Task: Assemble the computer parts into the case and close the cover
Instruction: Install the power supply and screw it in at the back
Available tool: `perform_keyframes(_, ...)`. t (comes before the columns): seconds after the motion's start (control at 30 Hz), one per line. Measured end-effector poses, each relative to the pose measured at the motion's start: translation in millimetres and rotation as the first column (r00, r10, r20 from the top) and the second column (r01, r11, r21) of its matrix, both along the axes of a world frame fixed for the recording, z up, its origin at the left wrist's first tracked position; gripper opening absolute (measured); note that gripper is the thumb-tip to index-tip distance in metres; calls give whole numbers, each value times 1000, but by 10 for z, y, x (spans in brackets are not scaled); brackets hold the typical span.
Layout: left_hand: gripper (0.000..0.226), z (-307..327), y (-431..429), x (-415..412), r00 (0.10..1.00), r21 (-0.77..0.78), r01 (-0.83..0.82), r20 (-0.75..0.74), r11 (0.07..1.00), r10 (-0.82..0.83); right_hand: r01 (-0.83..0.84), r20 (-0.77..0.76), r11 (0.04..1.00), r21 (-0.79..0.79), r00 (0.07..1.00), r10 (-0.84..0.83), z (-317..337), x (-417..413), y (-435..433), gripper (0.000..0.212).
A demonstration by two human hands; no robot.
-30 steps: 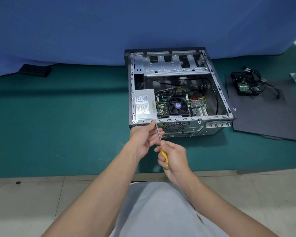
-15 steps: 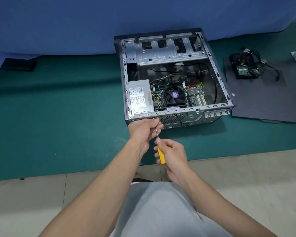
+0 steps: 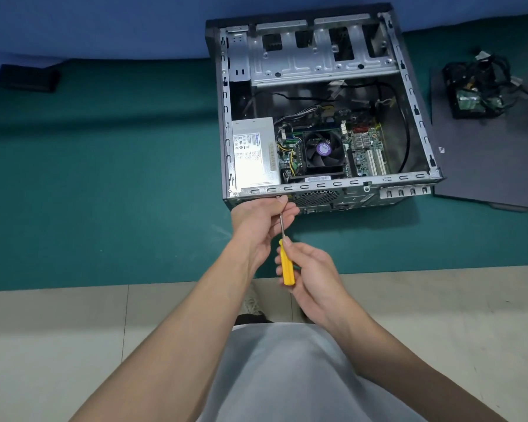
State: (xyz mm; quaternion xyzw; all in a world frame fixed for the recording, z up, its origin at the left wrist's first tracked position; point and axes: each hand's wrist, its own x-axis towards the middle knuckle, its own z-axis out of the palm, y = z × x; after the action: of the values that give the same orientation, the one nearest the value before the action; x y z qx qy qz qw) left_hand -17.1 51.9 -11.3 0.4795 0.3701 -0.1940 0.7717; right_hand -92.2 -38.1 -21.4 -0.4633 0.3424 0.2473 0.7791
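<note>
Green felt-like matting [image 3: 104, 178] covers the floor beneath a draped blue cloth [image 3: 104, 22], with pale smooth tiles [image 3: 58, 345] nearer the person. On the mat the computer case [image 3: 226, 117] lies on its side with the cover off, a box of bare stamped steel with slotted rims. A perforated metal drive cage [image 3: 317, 62] spans its far end. Inside sit a grey boxy power supply [image 3: 256, 150] and, beside it, a black round-bladed fan [image 3: 323, 149] on the green motherboard [image 3: 366, 153]. The supply's white label carries print too small to read, and the purple sticker on the fan hub is no clearer. To the right, just beside the case, lies a flat dark side cover [image 3: 485, 166] with a tangle of black cables [image 3: 482, 92] on its far end.

At the case's near rim, the left hand [image 3: 256, 220] pinches the thin steel shaft of a screwdriver [image 3: 287, 266] close to its tip. The right hand [image 3: 311, 272] curls around its glossy yellow plastic handle.
</note>
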Motion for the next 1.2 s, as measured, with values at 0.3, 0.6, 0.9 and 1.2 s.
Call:
perform_keyframes(0.3,10,29,50,-14,998,-118,57,-2,991,-57,223,-243,788,575,965,-95,11,89,20,33)
perform_keyframes(0.6,10,7,-6,-24,999,-26,-41,-14,999,40,18,-24,995,94,1000,-16,72,35,36,20)
perform_keyframes(0.9,7,54,32,13,998,-63,41,-35,997,-43,155,-151,915,372,983,-105,114,52,54,26)
perform_keyframes(1.2,6,39,51,9,997,-82,77,-24,994,-79,115,-150,930,350,987,-65,108,80,28,31)
